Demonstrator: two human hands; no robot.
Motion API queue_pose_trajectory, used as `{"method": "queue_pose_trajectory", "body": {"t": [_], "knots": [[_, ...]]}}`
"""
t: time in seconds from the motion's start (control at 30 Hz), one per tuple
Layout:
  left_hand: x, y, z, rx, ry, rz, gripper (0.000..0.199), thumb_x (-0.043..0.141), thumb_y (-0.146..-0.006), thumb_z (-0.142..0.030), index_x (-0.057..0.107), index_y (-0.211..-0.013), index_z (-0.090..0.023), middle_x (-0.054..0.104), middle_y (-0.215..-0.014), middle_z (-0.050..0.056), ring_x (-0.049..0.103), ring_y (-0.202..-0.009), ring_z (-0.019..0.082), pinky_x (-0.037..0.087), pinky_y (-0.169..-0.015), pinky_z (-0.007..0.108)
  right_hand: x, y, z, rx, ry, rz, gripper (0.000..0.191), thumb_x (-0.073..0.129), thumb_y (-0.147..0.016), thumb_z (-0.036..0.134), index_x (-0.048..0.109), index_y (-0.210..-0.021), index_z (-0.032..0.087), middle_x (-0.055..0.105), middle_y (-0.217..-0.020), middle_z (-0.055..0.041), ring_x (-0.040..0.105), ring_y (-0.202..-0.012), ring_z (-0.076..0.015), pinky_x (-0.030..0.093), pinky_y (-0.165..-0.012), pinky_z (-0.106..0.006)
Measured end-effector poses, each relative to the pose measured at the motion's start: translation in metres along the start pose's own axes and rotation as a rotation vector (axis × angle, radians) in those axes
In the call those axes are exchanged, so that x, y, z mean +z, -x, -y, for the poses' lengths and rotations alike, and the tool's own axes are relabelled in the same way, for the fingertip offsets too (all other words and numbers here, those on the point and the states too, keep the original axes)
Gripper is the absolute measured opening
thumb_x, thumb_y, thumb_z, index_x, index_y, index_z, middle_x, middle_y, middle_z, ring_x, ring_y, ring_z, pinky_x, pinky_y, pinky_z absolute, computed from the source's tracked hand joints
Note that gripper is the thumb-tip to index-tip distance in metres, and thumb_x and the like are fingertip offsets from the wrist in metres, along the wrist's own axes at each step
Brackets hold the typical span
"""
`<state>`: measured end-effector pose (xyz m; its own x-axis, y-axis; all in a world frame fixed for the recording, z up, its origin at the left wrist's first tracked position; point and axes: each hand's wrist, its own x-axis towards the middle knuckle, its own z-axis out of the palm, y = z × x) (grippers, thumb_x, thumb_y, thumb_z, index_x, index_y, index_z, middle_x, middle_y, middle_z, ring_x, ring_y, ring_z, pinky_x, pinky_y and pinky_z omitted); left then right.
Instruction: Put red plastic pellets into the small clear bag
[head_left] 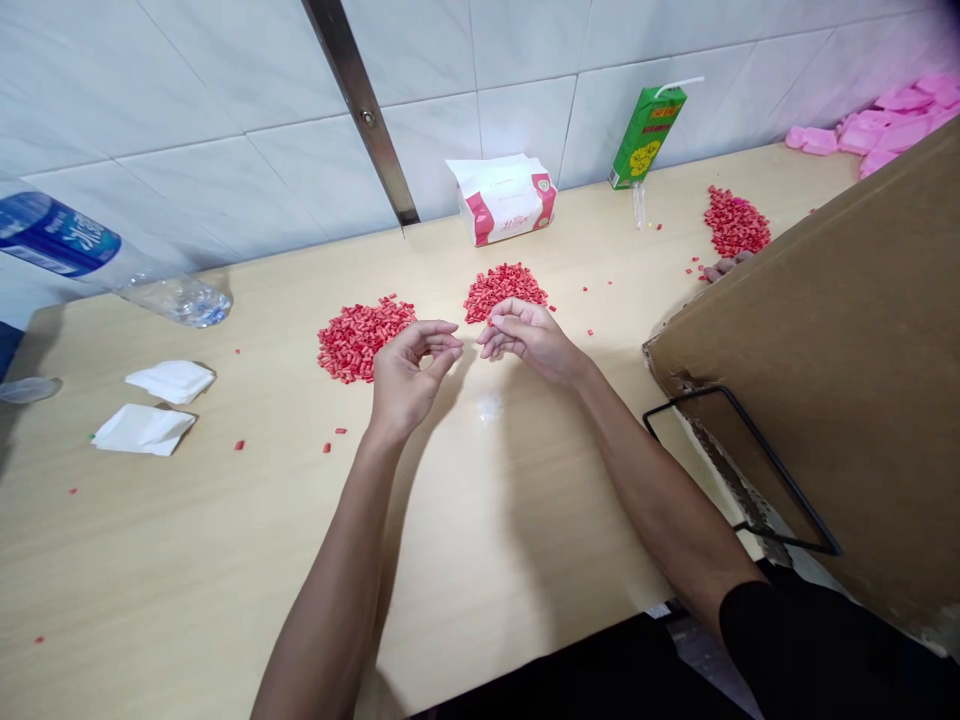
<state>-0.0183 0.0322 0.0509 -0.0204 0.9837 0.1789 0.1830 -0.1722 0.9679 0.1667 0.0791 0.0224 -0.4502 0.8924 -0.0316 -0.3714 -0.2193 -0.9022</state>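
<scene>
The left hand (409, 375) and right hand (529, 340) are raised just above the surface, both narrowly pinched, thumbs and fingertips drawn close and facing each other across a small gap; whether either holds a granule cannot be told. The right fingertips (495, 325) sit at the near edge of a central heap of red plastic granules (504, 290), almost touching it. A second heap of red plastic granules (360, 338) lies just behind and beside the left hand, and a third heap of red plastic granules (736, 222) lies well to the right. Loose red granules (238, 445) are scattered singly. All rest on a pale wood-grain surface (187, 570). Two crumpled white paper tissues (154, 405) lie to the left, beneath a clear plastic water bottle with a blue label (112, 262). Along the white tiled wall (225, 130) stand a white-and-red tissue packet (504, 198) and a green drink carton with a straw (645, 138). A brown cardboard box panel (810, 370) stands at right, with a black wire frame (739, 470) against it and pink pieces (885, 125) beyond.
</scene>
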Motion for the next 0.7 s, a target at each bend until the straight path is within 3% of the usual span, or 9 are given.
{"method": "queue_pose_trajectory", "body": {"t": [0.13, 0.3, 0.7], "knots": [[0.0016, 0.0004, 0.0013, 0.019, -0.017, -0.014, 0.030, 0.075, -0.074, -0.026, 0.068, -0.102, -0.015, 0.068, -0.090, 0.006, 0.066, -0.084, 0.016, 0.052, -0.080, 0.028, 0.0058, 0.0009, -0.0011, 0.012, 0.011, 0.073, 0.024, 0.067, -0.087, 0.031, 0.049, -0.092, 0.016, 0.071, -0.082, -0.0047, 0.070, -0.070, -0.0135, 0.054, -0.065, -0.024], [-0.0001, -0.0017, 0.0055, 0.022, -0.071, -0.005, 0.044, 0.078, -0.071, -0.025, 0.063, -0.112, -0.020, 0.064, -0.103, 0.005, 0.064, -0.070, 0.011, 0.049, -0.074, 0.026, 0.0106, 0.0035, 0.0002, 0.001, 0.096, 0.175, 0.032, 0.069, -0.085, 0.039, 0.048, -0.089, 0.015, 0.070, -0.079, -0.0037, 0.067, -0.064, -0.0125, 0.051, -0.060, -0.023], [0.0004, -0.0005, 0.0010, -0.025, -0.041, 0.024, 0.042, 0.075, -0.070, -0.021, 0.061, -0.110, -0.019, 0.060, -0.101, 0.003, 0.062, -0.068, 0.010, 0.047, -0.072, 0.025, 0.0109, 0.0019, -0.0042, -0.036, 0.176, 0.244, 0.036, 0.069, -0.085, 0.045, 0.048, -0.090, 0.017, 0.069, -0.078, -0.0022, 0.064, -0.061, -0.0114, 0.048, -0.056, -0.022]]}}
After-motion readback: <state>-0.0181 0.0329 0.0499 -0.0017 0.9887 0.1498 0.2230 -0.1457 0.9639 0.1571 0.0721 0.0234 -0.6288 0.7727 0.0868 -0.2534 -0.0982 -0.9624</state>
